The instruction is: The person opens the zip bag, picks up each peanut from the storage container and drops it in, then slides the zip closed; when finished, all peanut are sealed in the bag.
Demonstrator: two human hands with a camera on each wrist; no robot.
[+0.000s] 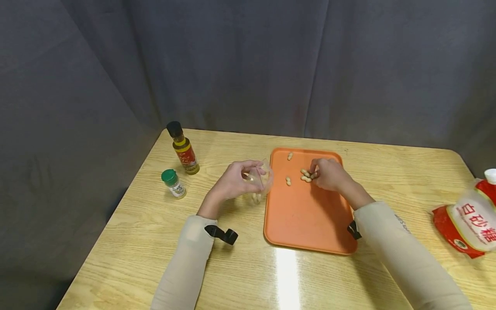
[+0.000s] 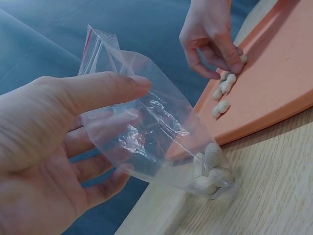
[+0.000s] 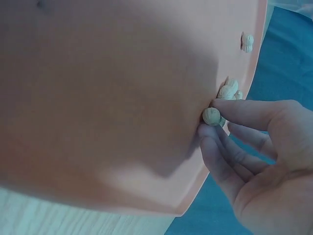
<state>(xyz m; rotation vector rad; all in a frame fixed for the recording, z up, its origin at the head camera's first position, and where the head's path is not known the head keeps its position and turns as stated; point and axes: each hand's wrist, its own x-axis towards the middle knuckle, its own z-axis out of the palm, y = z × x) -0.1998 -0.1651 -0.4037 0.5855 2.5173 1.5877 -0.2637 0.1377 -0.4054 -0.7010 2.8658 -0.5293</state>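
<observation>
My left hand (image 1: 243, 178) holds a clear zip bag (image 2: 146, 117) between thumb and fingers, just left of the orange tray (image 1: 306, 215). Several unshelled peanuts (image 2: 211, 171) lie in the bag's lower corner. Over the tray's right side, my right hand (image 1: 329, 173) pinches a peanut (image 3: 212, 116) between thumb and fingertips, close over the tray surface. Beside those fingertips sits a small cluster of peanuts (image 1: 306, 176). Two single peanuts rest apart from it: one peanut (image 1: 288, 181) near the tray's left edge and another peanut (image 1: 290, 156) near the far edge.
On the left of the wooden table (image 1: 143, 241) stand an olive oil bottle (image 1: 186, 153) and a green-capped seasoning jar (image 1: 174, 184). A red and white sugar bag (image 1: 470, 219) is at the far right. Grey curtains (image 1: 240, 64) hang behind the table.
</observation>
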